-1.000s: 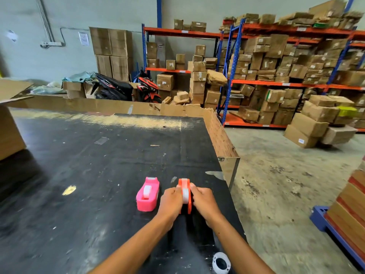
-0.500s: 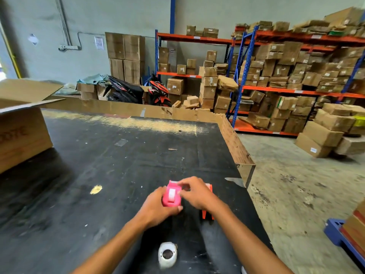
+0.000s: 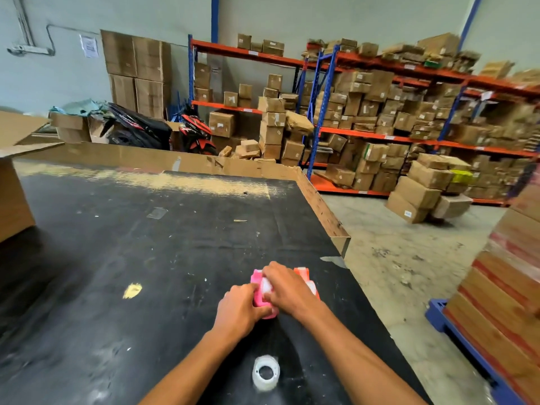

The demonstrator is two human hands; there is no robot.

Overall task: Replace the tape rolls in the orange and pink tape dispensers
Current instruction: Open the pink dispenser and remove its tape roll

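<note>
The left hand [image 3: 238,309] wraps its grip around the near left side of the pink dispenser [image 3: 258,290], fingers curled against its body and thumb under its near end, so the dispenser sits clamped between palm and fingertips. The right hand [image 3: 287,287] lies over the top of the same dispenser, its fingers [image 3: 270,271] bent down onto the white roll [image 3: 266,285] seated in it; how tightly that grip pinches the roll cannot be told, as the fingers hide most of it. The pink dispenser rests on the black surface [image 3: 146,258] near its right edge, toward the near right corner, and shows only between the two hands. Just beside it on the right, partly behind the right hand, stands the orange dispenser [image 3: 306,277], with a pale roll showing in it; whether the two dispensers touch cannot be told. Nearer to the person, between the two forearms and close to the near edge, a loose white tape ring [image 3: 265,372] lies flat on the surface, apart from both hands. A small yellow scrap [image 3: 132,290] lies to the left of the hands, well apart. At the left edge stands an open cardboard box [image 3: 11,200]. Beyond the far edge are racks [image 3: 321,112] stacked with cartons, and a blue pallet [image 3: 444,320] sits on the floor to the right.
</note>
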